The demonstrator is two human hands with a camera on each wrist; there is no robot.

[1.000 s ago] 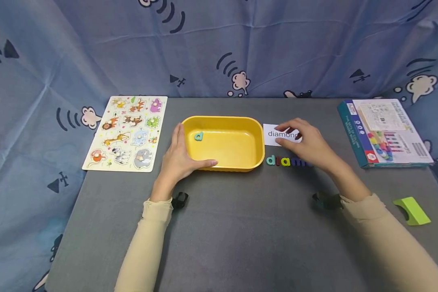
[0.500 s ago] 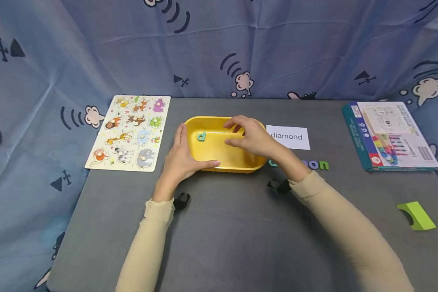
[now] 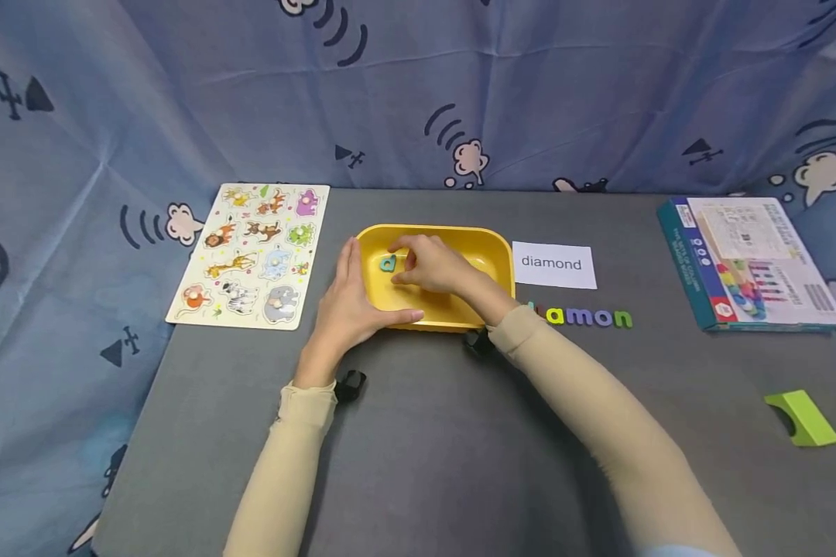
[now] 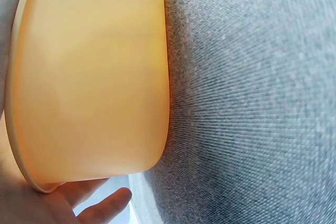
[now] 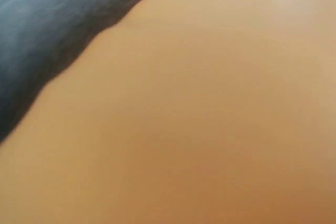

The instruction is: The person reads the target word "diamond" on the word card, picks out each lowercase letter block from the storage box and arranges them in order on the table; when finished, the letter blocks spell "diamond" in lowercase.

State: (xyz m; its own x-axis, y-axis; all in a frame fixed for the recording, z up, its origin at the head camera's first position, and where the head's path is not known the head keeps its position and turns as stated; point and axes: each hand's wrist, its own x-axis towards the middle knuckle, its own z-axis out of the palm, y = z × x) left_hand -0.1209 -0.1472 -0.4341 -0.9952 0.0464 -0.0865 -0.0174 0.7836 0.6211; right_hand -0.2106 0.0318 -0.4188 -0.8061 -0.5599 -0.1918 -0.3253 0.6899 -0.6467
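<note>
A yellow plastic tub (image 3: 460, 317) stands mid-table; its wall (image 4: 94, 77) fills much of the left wrist view. My left hand (image 3: 351, 305) holds the tub's left end, fingers along the side and thumb over the front rim. Inside lies a teal letter d (image 3: 388, 264). My right hand (image 3: 428, 267) reaches into the tub just right of that letter, thumb and forefinger apart around its right side. A white card (image 3: 554, 265) printed "diamond" lies right of the tub. Below it runs a row of coloured letters (image 3: 580, 317), its left end partly hidden by my right wrist.
An animal peg puzzle (image 3: 254, 255) lies at the left. At the back right is a teal-edged toy box (image 3: 752, 263), with a green arch block (image 3: 803, 418) nearer the front. A patterned blue curtain (image 3: 390, 93) hangs behind the grey table (image 3: 418, 449).
My right hand has moved left from over the card into the tub, up to the teal d. The card and most of the letter row are uncovered. My left hand keeps its place.
</note>
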